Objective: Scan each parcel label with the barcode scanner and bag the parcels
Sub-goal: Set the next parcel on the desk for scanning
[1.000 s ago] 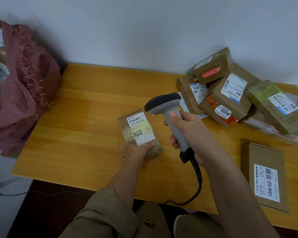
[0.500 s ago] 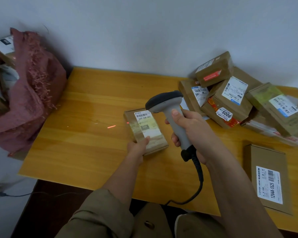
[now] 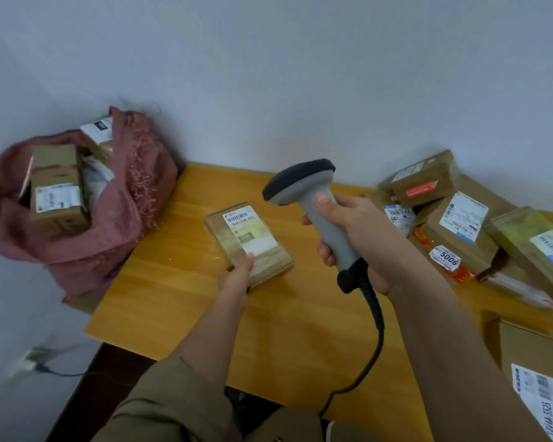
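While we look down from the head camera, these lie before us, nearest first:
Flat parcel at our right edge: a brown box (image 3: pixel 537 371) with a barcode label lies on the bench (image 3: pixel 173 301), partly cut off by the frame.
Left hand: our left hand (image 3: pixel 235 277) grips the near end of the small parcel (image 3: pixel 248 242), thumb on top, fingers hidden under it.
Small parcel: it sits mid-bench with its white label (image 3: pixel 241 218) facing up, barcode toward the far end; we cannot tell whether its near end is lifted.
Right hand: our right hand (image 3: pixel 353 231) is wrapped around the grey handle of the barcode scanner (image 3: pixel 313 205), thumb along the handle.
Scanner: its dark head points left, above and just right of the small parcel; its black cable (image 3: pixel 375 339) drops off the near bench edge.
Parcel pile: more labelled boxes (image 3: pixel 460 224) are heaped at the far right against the wall.
Bag: a reddish sack (image 3: pixel 118 218) stands open off the bench's left end, with boxes (image 3: pixel 56 193) inside.
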The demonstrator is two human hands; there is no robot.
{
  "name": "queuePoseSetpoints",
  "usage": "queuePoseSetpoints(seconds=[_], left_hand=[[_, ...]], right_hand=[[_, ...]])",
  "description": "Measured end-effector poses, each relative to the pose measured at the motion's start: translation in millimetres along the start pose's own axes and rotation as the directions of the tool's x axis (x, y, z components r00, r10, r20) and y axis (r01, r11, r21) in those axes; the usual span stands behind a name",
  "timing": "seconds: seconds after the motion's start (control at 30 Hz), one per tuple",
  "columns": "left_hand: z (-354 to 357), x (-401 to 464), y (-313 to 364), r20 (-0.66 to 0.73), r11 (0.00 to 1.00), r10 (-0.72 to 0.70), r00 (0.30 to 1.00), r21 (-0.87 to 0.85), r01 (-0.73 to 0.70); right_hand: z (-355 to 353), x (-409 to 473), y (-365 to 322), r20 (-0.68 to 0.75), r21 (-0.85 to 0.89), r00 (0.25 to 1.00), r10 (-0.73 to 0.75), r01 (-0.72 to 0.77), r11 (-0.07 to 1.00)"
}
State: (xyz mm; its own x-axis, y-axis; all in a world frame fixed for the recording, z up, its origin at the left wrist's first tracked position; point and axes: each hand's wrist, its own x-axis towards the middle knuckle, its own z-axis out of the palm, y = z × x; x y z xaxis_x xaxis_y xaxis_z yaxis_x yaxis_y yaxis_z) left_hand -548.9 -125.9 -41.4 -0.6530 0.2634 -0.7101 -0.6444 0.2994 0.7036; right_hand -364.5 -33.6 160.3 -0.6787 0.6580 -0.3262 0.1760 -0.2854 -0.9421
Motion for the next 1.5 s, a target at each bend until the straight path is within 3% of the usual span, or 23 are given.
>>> queuePoseSetpoints(seconds=[0.17, 0.23, 0.33, 0.43, 0.57, 0.67, 0.77, 0.83, 0.93, 1.0, 1.13, 1.4, 1.5], left_hand=[[-39.3, -9.3, 53.6, -0.090, 0.938, 0.288, 0.953, -0.176, -0.300], [-60.1, -4.6, 77.2, -0.210, 0.876, 0.415, 0.885, -0.169, -0.451], [-93.4, 11.3, 117.0, -0.408, 0.780, 0.558, 0.723, -0.042, -0.625], [-126.4, 35.1, 160.9, -0.539, 0.726, 0.603, 0.588, 0.066, -0.684], [-158.9, 70.4, 211.5, -0.574, 0.730, 0.598, 0.559, 0.103, -0.676], [-175.0, 103.3, 240.5, -0.513, 0.726, 0.652, 0.558, 0.209, -0.656], [-180.3, 123.9, 256.3, -0.454, 0.835, 0.550, 0.700, 0.307, -0.457], [-181.0, 130.9, 257.1, -0.457, 0.873, 0.482, 0.747, 0.317, -0.370], [-180.9, 136.3, 252.4, -0.463, 0.888, 0.456, 0.760, 0.291, -0.356], [-177.6, 135.2, 249.4, -0.498, 0.882, 0.469, 0.729, 0.312, -0.354], [-162.0, 123.8, 244.3, -0.428, 0.766, 0.641, 0.637, 0.411, -0.494], [-67.2, 86.8, 206.0, -0.014, 0.428, 0.858, 0.513, 0.569, -0.702], [-16.9, 64.3, 173.8, 0.181, 0.366, 0.827, 0.533, 0.547, -0.753]], right_hand=[[32.7, 13.7, -8.3, 0.066, -0.018, 0.997, -0.030, 0.031, 0.999], [49.3, 22.1, -8.5, 0.093, -0.015, 0.995, -0.038, 0.040, 0.999], [75.1, 34.6, -6.7, 0.132, -0.043, 0.991, -0.033, 0.039, 0.998], [100.2, 48.6, -5.4, 0.142, -0.059, 0.989, -0.031, 0.039, 0.997], [131.2, 72.3, -11.6, 0.103, -0.067, 0.994, -0.034, 0.042, 0.997], [155.8, 92.0, -15.0, 0.063, -0.061, 0.997, -0.038, 0.042, 0.997], [177.3, 107.8, -12.4, 0.030, -0.037, 0.999, -0.014, 0.016, 0.999], [188.6, 114.2, -8.1, 0.017, -0.033, 1.000, 0.008, -0.007, 0.999], [198.0, 119.5, -1.9, -0.002, -0.039, 0.999, 0.035, -0.035, 0.999], [198.9, 122.2, -0.8, -0.022, -0.043, 0.999, 0.041, -0.042, 0.998], [192.2, 120.9, -1.7, -0.060, -0.020, 0.998, 0.035, -0.036, 0.999], [127.9, 83.9, 11.5, -0.196, 0.075, 0.979, 0.062, -0.048, 0.996], [81.7, 60.0, 24.0, -0.276, 0.134, 0.958, 0.079, -0.043, 0.990]])
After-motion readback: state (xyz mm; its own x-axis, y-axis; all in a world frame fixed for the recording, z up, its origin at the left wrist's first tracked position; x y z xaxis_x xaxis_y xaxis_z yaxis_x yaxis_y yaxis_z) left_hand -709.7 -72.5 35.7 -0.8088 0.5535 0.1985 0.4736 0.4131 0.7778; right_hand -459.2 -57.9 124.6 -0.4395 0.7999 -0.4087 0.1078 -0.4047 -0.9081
